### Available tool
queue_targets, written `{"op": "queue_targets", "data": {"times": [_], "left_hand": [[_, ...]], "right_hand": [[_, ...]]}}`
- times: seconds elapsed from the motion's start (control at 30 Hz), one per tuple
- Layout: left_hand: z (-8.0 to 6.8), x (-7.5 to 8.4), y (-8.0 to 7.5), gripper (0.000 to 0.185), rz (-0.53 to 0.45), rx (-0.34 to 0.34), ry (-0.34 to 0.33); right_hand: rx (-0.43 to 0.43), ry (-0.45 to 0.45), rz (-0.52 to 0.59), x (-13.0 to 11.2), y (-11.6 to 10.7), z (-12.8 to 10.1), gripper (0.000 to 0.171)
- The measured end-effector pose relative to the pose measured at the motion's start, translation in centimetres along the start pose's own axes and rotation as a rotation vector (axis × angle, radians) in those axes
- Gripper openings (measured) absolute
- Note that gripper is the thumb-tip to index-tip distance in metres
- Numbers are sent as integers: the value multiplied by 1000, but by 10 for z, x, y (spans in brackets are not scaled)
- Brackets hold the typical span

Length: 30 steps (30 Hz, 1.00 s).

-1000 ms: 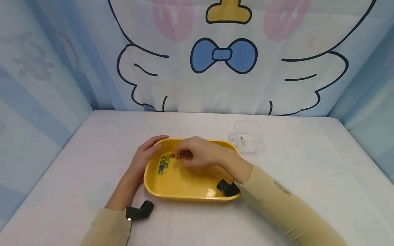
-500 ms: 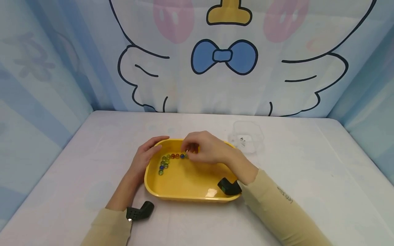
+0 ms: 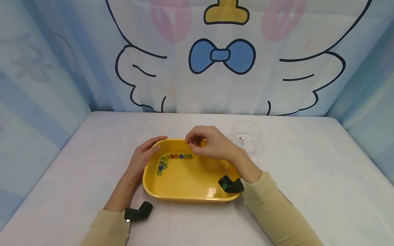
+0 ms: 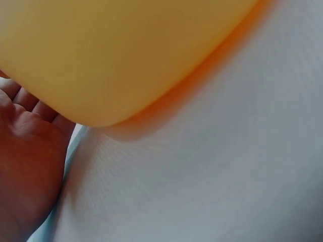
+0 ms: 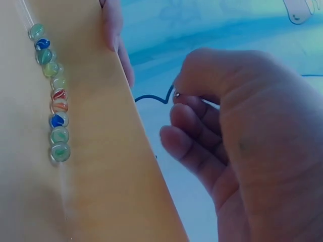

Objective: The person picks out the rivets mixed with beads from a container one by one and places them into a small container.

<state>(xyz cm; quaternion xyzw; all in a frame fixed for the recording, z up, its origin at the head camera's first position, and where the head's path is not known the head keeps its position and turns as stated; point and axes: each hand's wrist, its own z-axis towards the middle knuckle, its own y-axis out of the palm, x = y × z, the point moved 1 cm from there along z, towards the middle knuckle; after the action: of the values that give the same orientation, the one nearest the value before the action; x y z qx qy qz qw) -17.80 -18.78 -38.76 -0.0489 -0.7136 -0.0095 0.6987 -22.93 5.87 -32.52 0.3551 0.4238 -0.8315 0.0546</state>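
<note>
- Two hands worked at one yellow tray [image 3: 184, 184] on the white table [image 3: 307, 177]; roles looked split, one steadying, one picking.
- Left hand [image 3: 141, 160] lay flat on the tray's 9 o'clock rim, fingers straight and together over the far-left corner. My read: bracing so the tray didn't slide. Left wrist view showed only palm [image 4: 25, 166] beside the tray's outer wall.
- Right hand [image 3: 209, 143] hovered above the tray's 12 o'clock edge, clear of the floor. Fingers curled, thumb and index tip pressed together.
- Right wrist view showed a small shiny bit at the pinch [image 5: 176, 94]; too small to say if it was a marble.
- Marbles [image 3: 172, 159] sat in the tray's far-left area in an L: a row along the 12 o'clock side, then a short leg toward 7 o'clock. They touched in a chain, greens, blues and orange-reds mixed.
- Chain hugged the wall, probably because the floor's curve kept them from rolling.
- Clear plastic box [image 3: 247, 135] stood at 2 o'clock from the tray, just beyond the right hand, with a couple of small pieces inside. Likely parked within easy reach.
</note>
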Motion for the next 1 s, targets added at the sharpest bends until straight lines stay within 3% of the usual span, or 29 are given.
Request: {"op": "queue_targets", "data": {"times": [0.5, 1.0], "left_hand": [[0, 1, 0, 41, -29, -14, -2], [1, -1, -3, 41, -37, -17, 5]], "right_hand": [[41, -15, -9, -6, -9, 0, 15], [203, 62, -13, -8, -43, -17, 12]]}}
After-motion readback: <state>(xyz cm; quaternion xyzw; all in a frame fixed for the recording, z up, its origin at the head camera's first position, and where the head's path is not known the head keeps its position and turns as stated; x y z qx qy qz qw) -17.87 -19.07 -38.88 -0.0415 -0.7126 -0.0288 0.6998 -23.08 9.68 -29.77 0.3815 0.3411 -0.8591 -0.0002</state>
